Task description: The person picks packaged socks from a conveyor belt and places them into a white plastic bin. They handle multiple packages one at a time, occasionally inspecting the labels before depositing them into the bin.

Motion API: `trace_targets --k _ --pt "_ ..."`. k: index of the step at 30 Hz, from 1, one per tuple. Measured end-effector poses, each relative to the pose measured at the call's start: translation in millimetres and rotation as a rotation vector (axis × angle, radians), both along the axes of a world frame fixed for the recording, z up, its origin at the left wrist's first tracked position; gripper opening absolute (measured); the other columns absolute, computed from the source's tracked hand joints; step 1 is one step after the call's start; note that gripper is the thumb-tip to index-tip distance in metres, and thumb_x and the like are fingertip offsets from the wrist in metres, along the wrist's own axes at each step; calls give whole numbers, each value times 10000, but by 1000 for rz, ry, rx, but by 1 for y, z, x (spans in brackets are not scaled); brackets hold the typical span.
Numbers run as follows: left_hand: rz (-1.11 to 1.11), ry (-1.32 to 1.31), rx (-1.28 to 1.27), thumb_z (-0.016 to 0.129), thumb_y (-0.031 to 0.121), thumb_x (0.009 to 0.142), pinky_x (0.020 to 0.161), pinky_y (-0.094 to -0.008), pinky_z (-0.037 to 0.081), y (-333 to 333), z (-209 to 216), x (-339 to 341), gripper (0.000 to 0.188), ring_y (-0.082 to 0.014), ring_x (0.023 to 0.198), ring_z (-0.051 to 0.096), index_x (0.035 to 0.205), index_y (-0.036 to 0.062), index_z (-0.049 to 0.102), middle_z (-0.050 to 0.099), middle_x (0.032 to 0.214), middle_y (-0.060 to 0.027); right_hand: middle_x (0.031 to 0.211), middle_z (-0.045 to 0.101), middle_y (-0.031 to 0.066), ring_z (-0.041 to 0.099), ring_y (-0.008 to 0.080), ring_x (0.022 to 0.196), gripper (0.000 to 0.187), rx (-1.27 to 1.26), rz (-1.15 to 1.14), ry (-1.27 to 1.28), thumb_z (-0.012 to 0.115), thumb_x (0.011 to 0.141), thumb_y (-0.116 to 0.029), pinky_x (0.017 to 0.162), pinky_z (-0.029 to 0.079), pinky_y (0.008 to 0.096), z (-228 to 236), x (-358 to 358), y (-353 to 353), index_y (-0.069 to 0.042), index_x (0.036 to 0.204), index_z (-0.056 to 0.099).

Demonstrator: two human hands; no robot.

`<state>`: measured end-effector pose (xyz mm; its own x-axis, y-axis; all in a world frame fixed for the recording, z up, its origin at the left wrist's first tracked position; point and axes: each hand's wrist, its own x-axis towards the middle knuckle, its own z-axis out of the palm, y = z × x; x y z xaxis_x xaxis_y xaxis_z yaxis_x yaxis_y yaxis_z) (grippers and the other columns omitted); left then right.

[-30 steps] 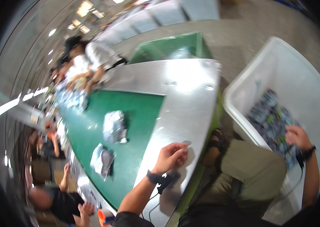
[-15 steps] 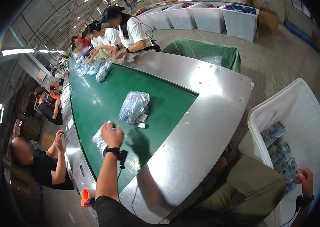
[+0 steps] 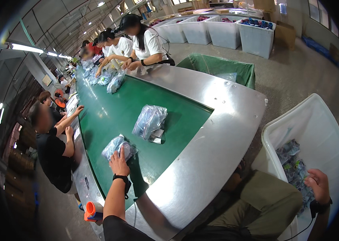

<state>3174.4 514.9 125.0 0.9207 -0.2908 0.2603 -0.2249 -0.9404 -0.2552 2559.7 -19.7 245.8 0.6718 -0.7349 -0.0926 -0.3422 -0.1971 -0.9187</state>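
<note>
My left hand reaches over the green conveyor belt. Its fingers, spread apart, touch the near side of a clear plastic bag with pale bluish contents that I cannot make out. A second bag of the same kind lies a little farther right on the belt, with a white slip at its near edge. Out to the right, my right hand hovers at the large white bin, fingers loosely bent and apart, nothing visible in them. Below it, several bagged items lie inside the bin.
A broad metal rim borders the belt. An orange cup-like holder is at the near left edge. One person stands left; others handle bags at the far end. A green-lined container stands beyond the rim.
My left hand has drawn back slightly from over the nearer bag to its near side. My right hand has shifted slightly left. The person on the left now reaches toward the belt.
</note>
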Motion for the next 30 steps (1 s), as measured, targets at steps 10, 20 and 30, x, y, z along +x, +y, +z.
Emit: trace_targets --k 10,20,30 --pt "-74 -49 -397 792 106 671 984 -512 489 -8 36 4 956 -407 1179 590 1547 188 420 605 1295 -184 959 649 114 650 168 866 346 -73 -1 -66 549 940 11 833 550 314 16 -6 21 65 1282 563" --pt "-325 813 -1923 576 224 969 936 -435 562 -46 127 -52 430 -253 1049 692 1354 31 557 690 1197 -104 933 698 91 682 147 835 297 70 58 -118 559 949 -21 775 553 287 34 33 31 64 1228 613" --pt "-182 1818 -2251 619 420 941 1026 -517 531 -194 106 -193 470 -333 1143 660 1246 64 655 699 1235 -118 1016 702 98 677 126 920 358 82 357 -106 621 969 -82 845 550 281 55 78 50 54 1301 601"
